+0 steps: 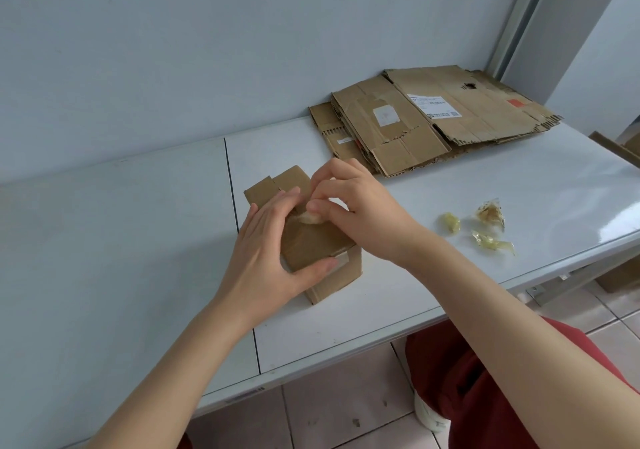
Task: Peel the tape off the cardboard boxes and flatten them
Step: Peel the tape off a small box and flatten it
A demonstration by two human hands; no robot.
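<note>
1. Closest to you: your left hand point(266, 251) is clamped over the small box point(332, 272), fingers lying across the top and thumb hooked round the near edge. That's your anchor, so the box can't lift or skid on the white table point(138, 241) when you pull.
2. Right beside it, your right hand point(349, 203) is pinching a scrunched bit of tape point(306, 219) between thumb and fingertips, over the middle of the top face. Gripping that low to the cardboard seems smart to me, since there's less chance of the strip snapping.
3. The box itself stands near the front middle of the table and is still box-shaped, with flaps poking out at the far end. I'd call this one mid-peel, with flattening not yet started.
4. Off to your right, three balled-up tape wads point(490, 215) sit clear of the box, probably so they don't stick to anything.
5. Furthest back, against the wall, is the stack of flattened boxes point(450, 116) with labels facing up. That looks like your done pile, well apart from where you're working.
</note>
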